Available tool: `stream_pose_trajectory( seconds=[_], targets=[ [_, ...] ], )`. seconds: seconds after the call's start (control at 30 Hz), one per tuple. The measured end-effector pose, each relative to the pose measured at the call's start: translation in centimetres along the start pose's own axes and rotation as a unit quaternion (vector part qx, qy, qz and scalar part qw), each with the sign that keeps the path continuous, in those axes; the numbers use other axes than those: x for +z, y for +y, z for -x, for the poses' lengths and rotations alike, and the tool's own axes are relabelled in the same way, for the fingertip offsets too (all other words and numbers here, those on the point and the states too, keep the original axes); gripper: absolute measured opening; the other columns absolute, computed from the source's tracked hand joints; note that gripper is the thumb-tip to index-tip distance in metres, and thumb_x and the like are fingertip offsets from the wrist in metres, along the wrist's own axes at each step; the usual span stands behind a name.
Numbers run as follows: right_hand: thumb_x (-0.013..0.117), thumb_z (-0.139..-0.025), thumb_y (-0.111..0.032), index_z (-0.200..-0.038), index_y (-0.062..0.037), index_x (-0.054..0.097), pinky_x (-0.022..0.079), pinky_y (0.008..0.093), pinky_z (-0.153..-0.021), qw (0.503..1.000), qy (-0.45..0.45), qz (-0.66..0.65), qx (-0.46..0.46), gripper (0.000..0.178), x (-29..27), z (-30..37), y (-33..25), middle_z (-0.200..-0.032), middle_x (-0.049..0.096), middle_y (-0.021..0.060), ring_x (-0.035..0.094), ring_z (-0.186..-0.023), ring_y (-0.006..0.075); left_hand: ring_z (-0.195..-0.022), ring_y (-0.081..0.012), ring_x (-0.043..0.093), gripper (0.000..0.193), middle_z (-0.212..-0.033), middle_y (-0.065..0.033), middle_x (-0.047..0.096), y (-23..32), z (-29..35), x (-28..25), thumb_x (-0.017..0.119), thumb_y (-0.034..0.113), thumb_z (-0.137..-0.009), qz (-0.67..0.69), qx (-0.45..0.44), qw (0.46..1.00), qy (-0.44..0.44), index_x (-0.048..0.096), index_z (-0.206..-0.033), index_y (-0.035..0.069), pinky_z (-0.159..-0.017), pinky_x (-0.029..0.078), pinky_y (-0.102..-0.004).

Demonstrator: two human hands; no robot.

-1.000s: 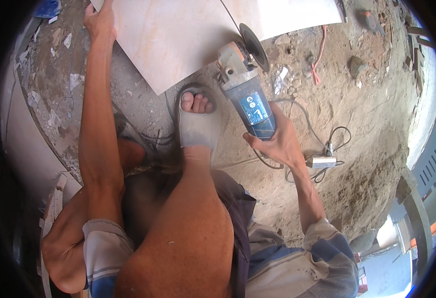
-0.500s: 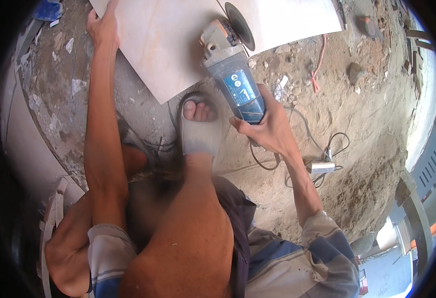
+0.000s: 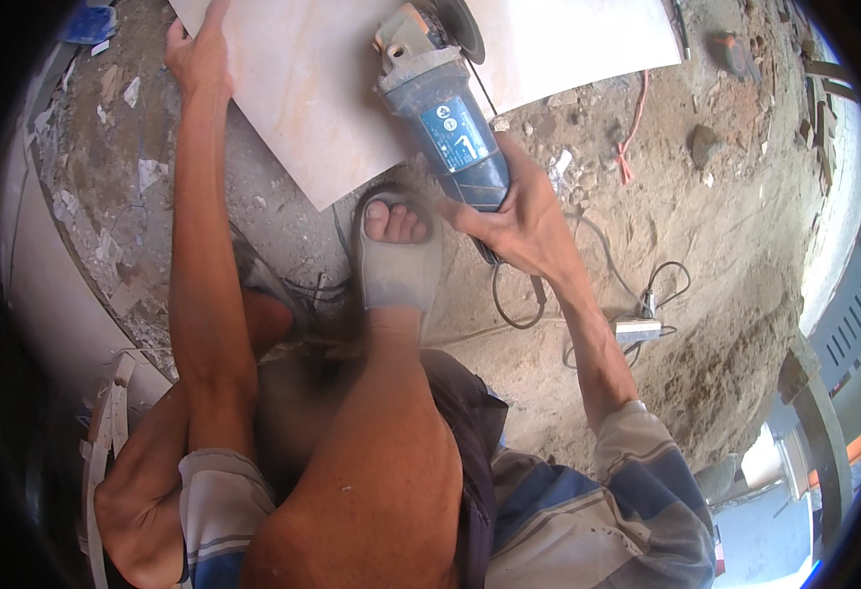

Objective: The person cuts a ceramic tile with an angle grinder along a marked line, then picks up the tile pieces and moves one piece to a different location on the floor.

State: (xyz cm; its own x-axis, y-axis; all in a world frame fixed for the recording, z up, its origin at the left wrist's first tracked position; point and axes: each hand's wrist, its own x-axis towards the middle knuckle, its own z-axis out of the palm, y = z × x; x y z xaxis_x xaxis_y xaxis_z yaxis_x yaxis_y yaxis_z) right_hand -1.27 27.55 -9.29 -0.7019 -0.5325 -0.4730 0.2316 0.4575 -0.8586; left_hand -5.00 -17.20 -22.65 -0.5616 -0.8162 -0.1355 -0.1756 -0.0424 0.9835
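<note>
My right hand (image 3: 529, 218) is wrapped round the rear body of a blue and grey angle grinder (image 3: 450, 133). The grinder's dark disc (image 3: 463, 29) stands on edge over a pale, marbled tile (image 3: 303, 108). A narrow dark line runs along the tile beside the disc, parting it from a paler section (image 3: 573, 49) on the right. At the tile's far left edge, my left hand (image 3: 198, 61) grips the rim with that arm stretched out. My sandalled foot (image 3: 398, 245) is just below the tile's near edge. Whether the disc touches the tile cannot be made out.
A black cord loops from the grinder toward a white power strip (image 3: 637, 330) on the dirt. A pinkish cord (image 3: 627, 147) lies right of the tile. Stones (image 3: 705, 145) and broken chips are scattered about. An orange and grey tool (image 3: 732, 51) lies at the far right.
My right hand has moved the grinder away from me and a little left, farther over the tile. My left hand stays at the tile's edge, with the tile shifted only slightly.
</note>
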Motion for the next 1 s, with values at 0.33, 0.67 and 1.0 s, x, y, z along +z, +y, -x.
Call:
stream_pose_trajectory(
  seconds=[0.33,0.67,1.0],
  targets=[
    [0.091,-0.081,-0.037,-0.141,0.0085,0.064,0.063,0.0441,-0.093,0.999,-0.014,0.011,0.052,0.08,-0.6,1.3,-0.9,-0.115,0.08,0.0232,0.079,-0.103,0.0319,-0.108,-0.0275,0.08,0.076,-0.13,-0.02,0.078,-0.6,-0.6,-0.4,0.101,0.025,-0.088,-0.007,0.013,1.0,0.0,0.063,-0.143,-0.012,-0.095,0.066,-0.0391],
    [0.088,-0.08,-0.031,-0.138,0.0083,0.063,0.066,0.0473,-0.089,0.999,-0.005,0.023,0.023,0.074,-0.5,1.4,0.2,-0.109,0.081,0.0284,0.081,-0.097,0.0353,-0.111,-0.028,0.079,0.077,-0.131,-0.0207,0.078,-0.3,-0.5,0.0,0.102,0.026,-0.088,-0.021,-0.001,1.0,0.009,0.063,-0.142,-0.012,-0.095,0.066,-0.0391],
    [0.089,-0.08,-0.033,-0.14,0.0079,0.063,0.065,0.0454,-0.092,0.999,-0.013,0.015,0.038,0.077,-0.8,2.1,-0.3,-0.112,0.08,0.0264,0.08,-0.102,0.0342,-0.11,-0.028,0.08,0.077,-0.13,-0.0212,0.078,-0.4,-0.9,-0.2,0.102,0.026,-0.088,-0.023,0.003,1.0,0.008,0.063,-0.142,-0.012,-0.094,0.067,-0.0393]
  ],
)
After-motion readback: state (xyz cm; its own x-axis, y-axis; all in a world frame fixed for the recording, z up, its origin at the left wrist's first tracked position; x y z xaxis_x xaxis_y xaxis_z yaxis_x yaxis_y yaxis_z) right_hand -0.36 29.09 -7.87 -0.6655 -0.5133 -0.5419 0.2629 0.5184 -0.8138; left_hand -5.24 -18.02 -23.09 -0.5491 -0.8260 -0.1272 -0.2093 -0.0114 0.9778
